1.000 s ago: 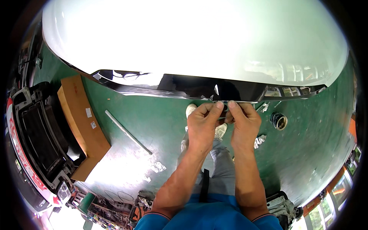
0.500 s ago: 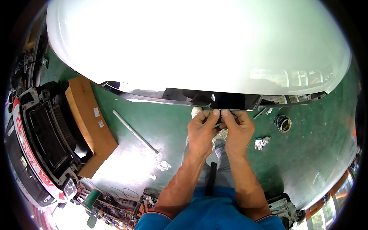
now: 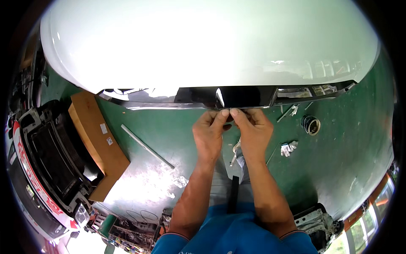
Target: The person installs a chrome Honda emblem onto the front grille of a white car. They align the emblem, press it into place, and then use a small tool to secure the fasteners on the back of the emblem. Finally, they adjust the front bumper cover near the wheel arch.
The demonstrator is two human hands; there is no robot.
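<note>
In front of me is a white car hood (image 3: 203, 46), with a glossy black trim panel (image 3: 245, 96) running along beneath its near edge. A thin light-coloured lip (image 3: 169, 106) borders the panel. My left hand (image 3: 208, 134) is closed at the middle of that border, thumb on top and fingers curled under. Right beside it, my right hand (image 3: 256, 132) makes the same pinch, the two thumb tips almost touching. Whatever lies between the fingertips is too small or hidden to make out. Dark gaps show below the thumbs.
On the green floor (image 3: 338, 169) at left lie a cardboard box (image 3: 97, 148) and a long metal bar (image 3: 148, 146). At right are a round can (image 3: 312, 125), white gloves (image 3: 289, 148) and thin rods (image 3: 287, 113). A car front end (image 3: 55, 148) stands at far left.
Both hands and the hood edge sit higher and slightly further left in the picture. More of the black trim panel shows below the hood. Both pinches are kept.
</note>
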